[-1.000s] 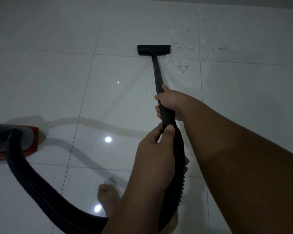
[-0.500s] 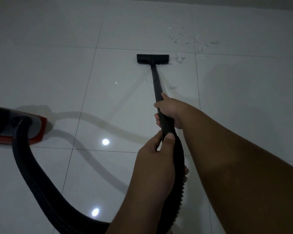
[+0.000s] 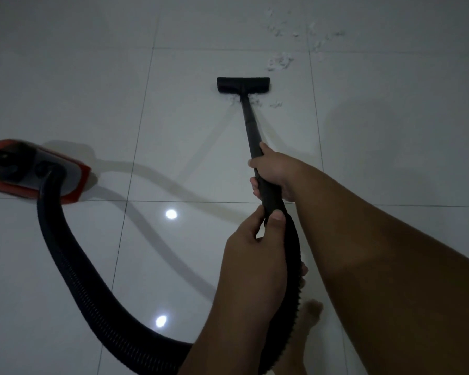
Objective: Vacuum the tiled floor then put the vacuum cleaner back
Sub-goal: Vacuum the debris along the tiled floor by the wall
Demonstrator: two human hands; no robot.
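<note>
A black vacuum wand (image 3: pixel 251 125) runs from my hands out to its flat black floor head (image 3: pixel 243 84), which lies on the white tiled floor (image 3: pixel 195 147). My right hand (image 3: pixel 275 171) grips the wand further out. My left hand (image 3: pixel 255 255) holds the ribbed black hose (image 3: pixel 73 266) where it joins the wand. White scraps (image 3: pixel 279 62) lie just beyond and right of the head, with a few bits (image 3: pixel 275 104) right behind it. The red and grey vacuum body (image 3: pixel 30 171) sits on the floor at the left.
The hose loops from the vacuum body down across the lower left to my hands. My bare foot (image 3: pixel 310 312) stands on the tile under my arms. More scattered white scraps (image 3: pixel 320 40) lie at the top right. Two ceiling light reflections show on the tiles.
The floor head has been drawn back toward me, away from the scrap pile, leaving a few bits behind it. The vacuum body has shifted right into fuller view.
</note>
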